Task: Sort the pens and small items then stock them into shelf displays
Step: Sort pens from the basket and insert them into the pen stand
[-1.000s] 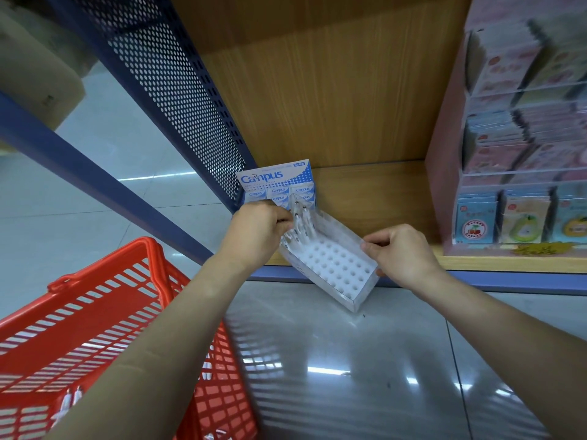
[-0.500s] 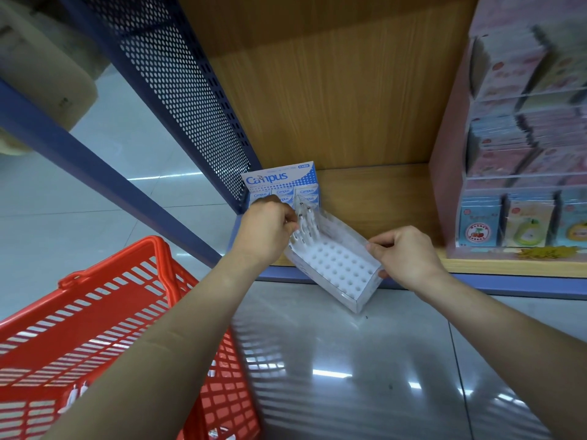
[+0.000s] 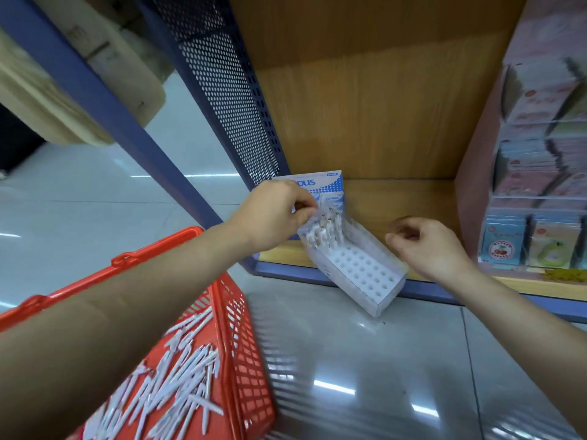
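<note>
Wooden shelf (image 3: 397, 211) ahead: our left hand (image 3: 273, 214) draws its fingers (image 3: 303, 206) narrow atop the standing pens (image 3: 320, 233), and we cannot tell if they grip one. Our right hand (image 3: 428, 246) hovers beside, loosely curled, empty. Pens look light, stiff and slick, so pinch near the cap. Below the fingers, the light tray (image 3: 365, 274) overhangs the shelf edge.

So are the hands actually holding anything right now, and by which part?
The left hand seems to pinch the top of a white pen standing in the holed tray, though blur hides the contact. The right hand holds nothing.

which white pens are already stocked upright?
The white pens at the far end of the white perforated display tray, by the left hand; those in the red plastic basket lie loose in a heap.
</note>
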